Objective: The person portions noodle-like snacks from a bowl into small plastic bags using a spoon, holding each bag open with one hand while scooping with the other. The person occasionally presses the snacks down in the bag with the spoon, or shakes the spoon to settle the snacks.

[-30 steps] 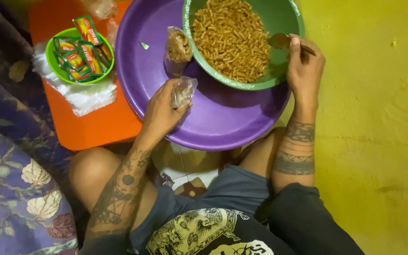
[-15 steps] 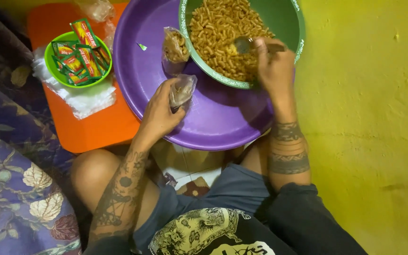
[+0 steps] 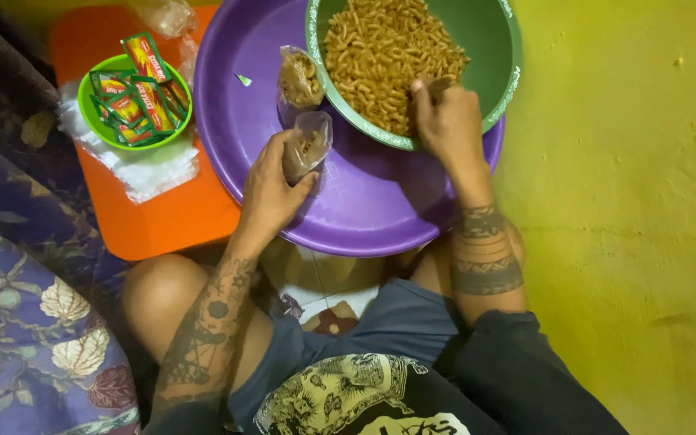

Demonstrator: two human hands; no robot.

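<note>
A person sits cross-legged over a round purple plastic tray (image 3: pixel 364 209) bearing a green bowl (image 3: pixel 493 48) of ridged golden snack pieces (image 3: pixel 388 56). The right hand (image 3: pixel 449 125) is closed on a scoop in the snacks; just left, the left hand (image 3: pixel 271 189) grips a small clear bag (image 3: pixel 306 145), upright, mouth toward the bowl.

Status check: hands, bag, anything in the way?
Left hand holds small clear bag. Right hand digs into snack-filled green bowl. Filled bag alongside.
</note>
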